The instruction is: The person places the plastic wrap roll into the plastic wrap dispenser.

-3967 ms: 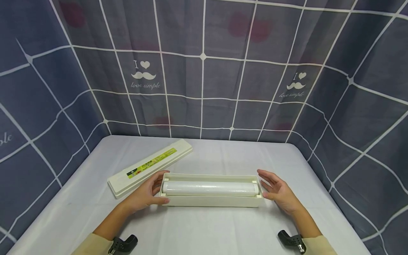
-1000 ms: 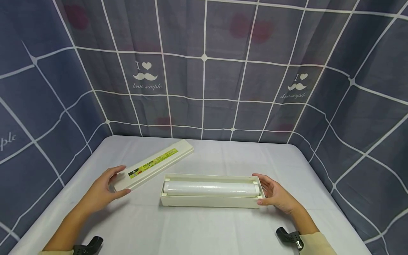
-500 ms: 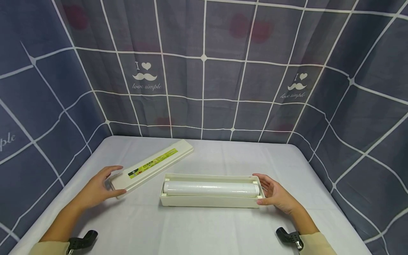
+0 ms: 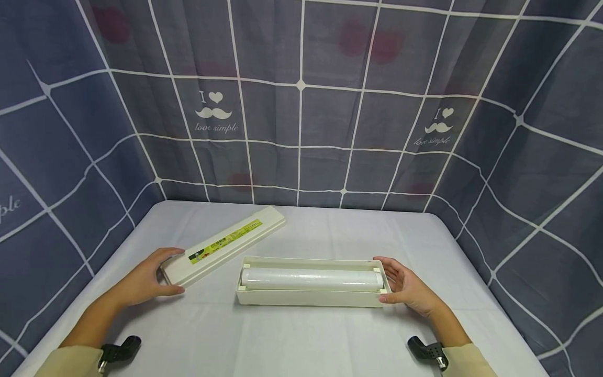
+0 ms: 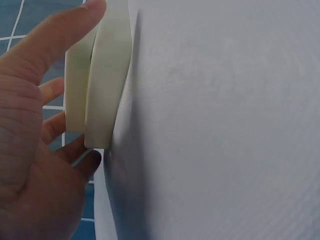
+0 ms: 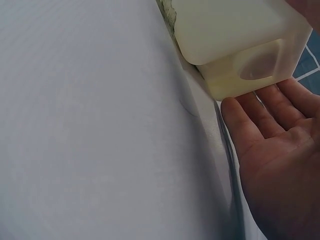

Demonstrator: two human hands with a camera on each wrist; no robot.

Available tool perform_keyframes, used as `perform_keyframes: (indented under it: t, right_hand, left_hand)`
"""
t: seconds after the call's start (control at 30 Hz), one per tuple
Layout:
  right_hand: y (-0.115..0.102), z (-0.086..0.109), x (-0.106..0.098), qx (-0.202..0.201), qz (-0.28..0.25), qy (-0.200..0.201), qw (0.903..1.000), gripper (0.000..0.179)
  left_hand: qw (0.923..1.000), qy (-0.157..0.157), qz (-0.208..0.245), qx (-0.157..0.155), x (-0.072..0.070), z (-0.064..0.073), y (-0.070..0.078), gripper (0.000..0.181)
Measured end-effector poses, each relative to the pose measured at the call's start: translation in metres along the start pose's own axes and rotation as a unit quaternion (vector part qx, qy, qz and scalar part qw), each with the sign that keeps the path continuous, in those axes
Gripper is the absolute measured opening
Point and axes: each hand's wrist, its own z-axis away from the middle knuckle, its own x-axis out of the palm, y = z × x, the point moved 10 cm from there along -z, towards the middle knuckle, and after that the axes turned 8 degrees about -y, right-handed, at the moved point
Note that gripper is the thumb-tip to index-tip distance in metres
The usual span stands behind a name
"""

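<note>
A cream plastic cling film box [image 4: 309, 298] stands uncovered on the white table. Inside it lies a glossy white roll of cling film [image 4: 312, 279]. My right hand [image 4: 411, 290] holds the box's right end, thumb at the near corner and forefinger at the far one; the right wrist view shows its fingers beside the end wall [image 6: 220, 85]. Behind and left, the cream lid [image 4: 259, 241] lies slanted, bearing a green-yellow label. Its near left end is between the thumb and fingers of my left hand [image 4: 141, 280]. In the left wrist view the thumb overlaps the lid's side [image 5: 107, 85].
The white-clothed table [image 4: 301, 345] is enclosed by a grey-blue curtain [image 4: 325, 120] with white grid lines at the back and both sides. A black wrist mount [image 4: 120, 350] sits on the left forearm, another black mount [image 4: 426, 348] on the right.
Since four seconds ago my left hand has gone from the box's left end to the lid's left end. My right hand has closed in on the box's right end. Box and lid stay put.
</note>
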Motion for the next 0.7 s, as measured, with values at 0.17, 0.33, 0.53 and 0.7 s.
perform_keyframes:
  t: [0.17,0.33,0.53,0.7]
  right_hand:
    - [-0.001,0.0,0.001,0.0,-0.005,-0.005,1.0,0.098]
    - [-0.001,0.0,0.002,0.001,-0.005,-0.006,1.0,0.1]
    - [-0.001,0.0,0.002,0.0,-0.002,-0.002,1.0,0.099]
    - [-0.001,0.0,0.001,0.002,0.002,0.001,1.0,0.097]
  left_hand:
    - [0.9997,-0.019,0.016,-0.002,0.004,-0.002,-0.004,0.105]
    - [0.9996,-0.028,0.009,-0.004,0.006,-0.003,-0.008,0.105]
    - [0.9991,-0.038,0.011,-0.012,0.007,-0.002,-0.011,0.108]
    - [0.999,-0.042,0.003,-0.017,0.009,-0.002,-0.012,0.111]
